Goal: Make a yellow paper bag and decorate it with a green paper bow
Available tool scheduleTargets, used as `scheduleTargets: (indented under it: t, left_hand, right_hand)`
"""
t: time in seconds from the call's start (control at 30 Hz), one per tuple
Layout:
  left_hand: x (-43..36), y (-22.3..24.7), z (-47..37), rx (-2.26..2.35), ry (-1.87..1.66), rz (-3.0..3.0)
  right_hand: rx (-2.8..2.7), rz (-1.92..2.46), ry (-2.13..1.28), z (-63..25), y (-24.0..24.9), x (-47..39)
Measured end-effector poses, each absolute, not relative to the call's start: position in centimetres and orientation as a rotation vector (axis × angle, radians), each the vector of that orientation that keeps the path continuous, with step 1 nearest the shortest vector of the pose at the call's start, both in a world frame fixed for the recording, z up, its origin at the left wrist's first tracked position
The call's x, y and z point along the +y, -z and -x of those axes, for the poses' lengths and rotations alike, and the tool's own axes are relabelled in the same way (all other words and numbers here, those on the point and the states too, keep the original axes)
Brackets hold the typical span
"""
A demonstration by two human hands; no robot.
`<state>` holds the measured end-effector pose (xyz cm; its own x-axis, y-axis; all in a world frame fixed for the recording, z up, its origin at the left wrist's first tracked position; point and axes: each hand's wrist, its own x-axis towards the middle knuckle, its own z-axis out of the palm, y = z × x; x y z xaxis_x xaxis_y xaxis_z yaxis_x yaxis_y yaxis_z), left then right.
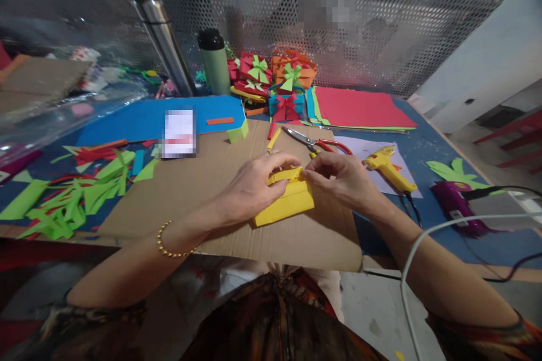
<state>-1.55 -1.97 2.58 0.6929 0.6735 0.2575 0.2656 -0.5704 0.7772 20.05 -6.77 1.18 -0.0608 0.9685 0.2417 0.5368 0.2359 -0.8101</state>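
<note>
A folded yellow paper piece (285,206) rests on the brown cardboard (237,245) in front of me. My left hand (256,183) is closed over its left side, thumb in front and fingers behind its upper edge. At the piece's upper right corner, my right hand (339,177) pinches the edge with thumb and forefinger. Scissors with red handles (315,141) lie just behind my hands, partly hidden by them. A yellow glue gun (389,169) lies on a pale sheet (359,148) to the right.
Green paper scraps (76,197) cover the left side. A steel flask (161,34), a green bottle (215,62) and small bow-decorated paper bags (292,76) stand at the back. Red sheets (359,107) lie behind right. A white cable (409,271) crosses my right forearm.
</note>
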Motion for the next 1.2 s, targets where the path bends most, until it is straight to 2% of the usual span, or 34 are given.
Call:
scheduleTargets:
  t: [0.5,0.77,1.2]
  left_hand:
    - [-1.4,-1.8,1.3,0.692,-0.739,-2.246]
    - [-1.3,-1.5,1.2,0.657,-0.778,-2.293]
    - [-1.6,-1.6,1.1,0.655,-0.804,-2.280]
  right_hand:
    - [-1.751,1.389,-0.710,-20.1,-1.1,-6.6]
    - [-1.838,1.402,-0.607,-20.0,-1.5,-6.6]
    - [-1.833,1.476,-0.679,-19.9,-1.7,-6.5]
